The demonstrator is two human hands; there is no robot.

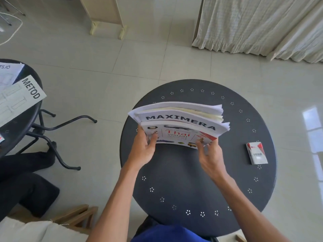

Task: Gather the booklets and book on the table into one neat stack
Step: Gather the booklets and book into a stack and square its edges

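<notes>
A stack of white booklets (180, 112) stands tilted on its near edge above the round black table (197, 180). One booklet reads MAXIMERA (181, 121). Nearest me in the stack is the Thai visual dictionary book (178, 136), its cover facing me. My left hand (145, 147) grips the stack's left lower corner, thumb on the book's cover. My right hand (208, 154) holds the right lower corner, fingers partly spread under it. The stack's far side is hidden.
A small red-and-white box (257, 153) lies on the table's right part. A second black table (19, 119) at the left carries loose sheets, one marked METOD (30, 88). Curtains (253, 23) hang at the far right. A wooden chair frame (76, 217) sits near left.
</notes>
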